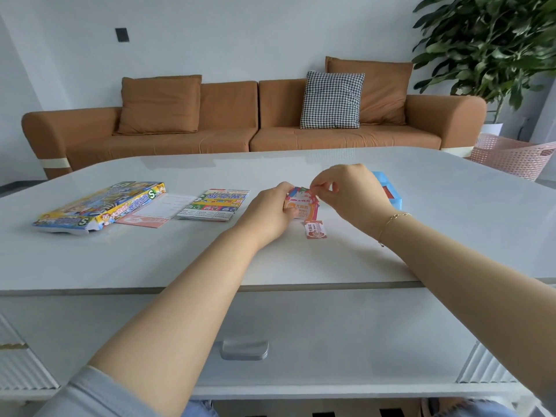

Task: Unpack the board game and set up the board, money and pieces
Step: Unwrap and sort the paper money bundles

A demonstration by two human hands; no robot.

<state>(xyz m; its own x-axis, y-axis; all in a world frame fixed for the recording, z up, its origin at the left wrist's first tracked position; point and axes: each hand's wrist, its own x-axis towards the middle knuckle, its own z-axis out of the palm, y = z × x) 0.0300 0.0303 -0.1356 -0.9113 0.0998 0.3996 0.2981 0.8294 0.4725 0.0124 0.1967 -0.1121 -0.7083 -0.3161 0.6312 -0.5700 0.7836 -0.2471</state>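
My left hand grips a fanned stack of colourful play-money notes above the middle of the white table. My right hand pinches the top edge of one note in that stack with thumb and forefinger. A single red-and-white note lies flat on the table just below the stack. The folded game board lies to the left of my hands. Farther left sits the opened game box, with a pink-edged paper sheet beside it.
A blue plastic tray stands behind my right hand, mostly hidden. Beyond the table are a brown sofa with cushions, a pink basket and a leafy plant at the right. A drawer handle shows under the table's front edge.
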